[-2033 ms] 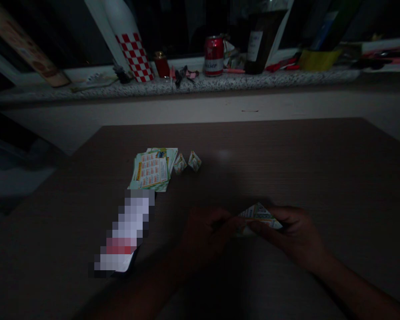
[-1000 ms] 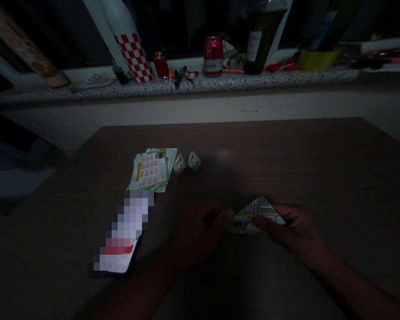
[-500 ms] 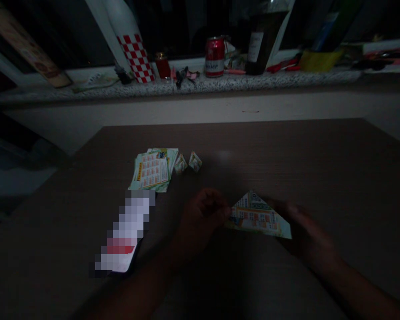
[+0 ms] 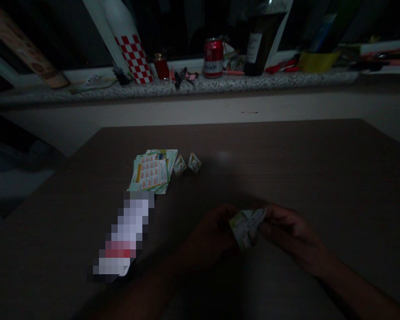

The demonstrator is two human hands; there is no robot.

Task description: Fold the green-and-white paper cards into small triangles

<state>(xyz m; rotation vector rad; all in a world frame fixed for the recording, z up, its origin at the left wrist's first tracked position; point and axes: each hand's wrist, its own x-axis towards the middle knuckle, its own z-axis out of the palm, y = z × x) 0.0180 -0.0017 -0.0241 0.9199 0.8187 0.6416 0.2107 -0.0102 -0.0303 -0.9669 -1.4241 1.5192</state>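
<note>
Between the fingers [image 4: 271,230], folded paper [image 4: 246,227].

Dimly lit — dark windows [image 4: 176,29] above a speckled sill [image 4: 226,84], pale wall [image 4: 203,107] below — brown wood-grain table [image 4: 286,151].

- The left hand [image 4: 211,235] is half curled, its palm in shadow and its fingers bent toward the right hand.
- The left forearm [image 4: 153,280] slants from below and left of that hand.
- The right hand [image 4: 295,229] faces it, just apart, with thumb [image 4: 270,231] and fingers drawn together in a pinch.
- The right forearm [image 4: 356,282] runs down and rightward from its hand.
</note>
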